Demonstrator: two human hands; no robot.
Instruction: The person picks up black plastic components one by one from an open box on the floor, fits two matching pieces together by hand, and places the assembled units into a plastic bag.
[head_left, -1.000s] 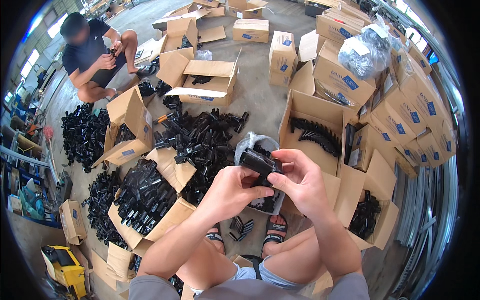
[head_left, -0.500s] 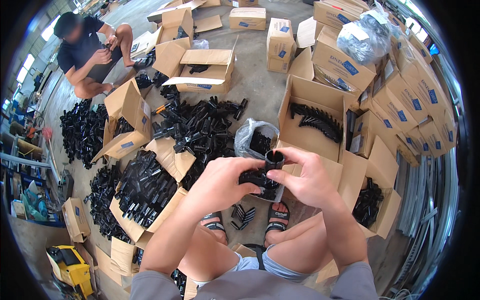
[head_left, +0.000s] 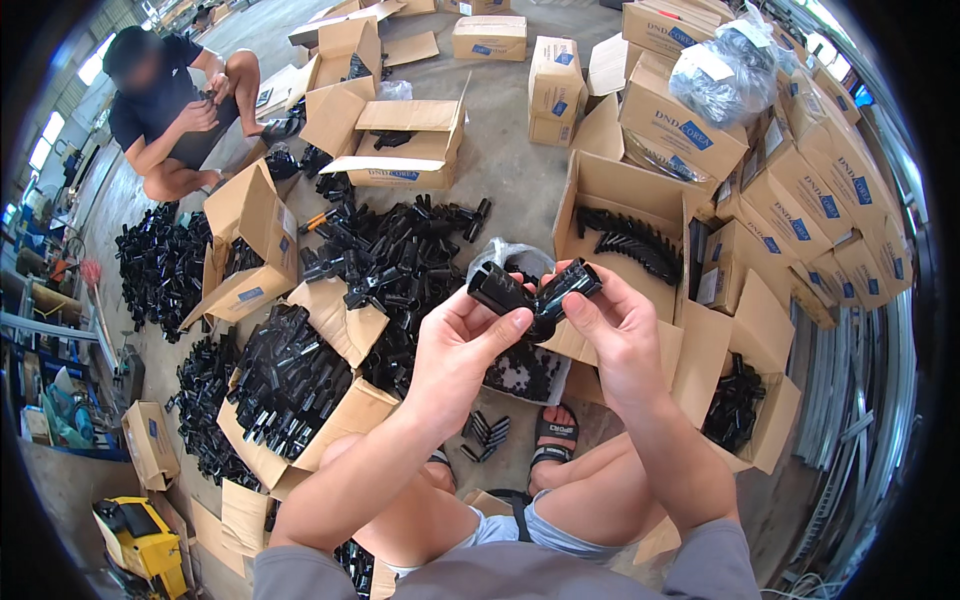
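Both hands hold a black plastic pipe fitting [head_left: 572,283], whose two tubular arms spread in a V with their open ends upward. My left hand [head_left: 455,345] is closed on its left arm, thumb against the near side. The right arm is pinched by my right hand [head_left: 625,345]. Just under the hands, a clear plastic bag [head_left: 555,385] contains many small black parts. Several loose black pieces [head_left: 485,435] lie on the floor between my feet.
An open carton [head_left: 625,175] with rows of black fittings [head_left: 635,245] stands ahead right; a smaller carton [head_left: 765,400] is nearer. Heaped fittings [head_left: 410,250] and a full carton [head_left: 290,375] lie left. Stacked boxes [head_left: 820,200] line the right. A co-worker [head_left: 165,100] sits far left, handling something dark.
The fitting has gone from an upright tube end between my fingers to a spread V shape. My hands have turned and moved apart. The co-worker's hands shifted slightly.
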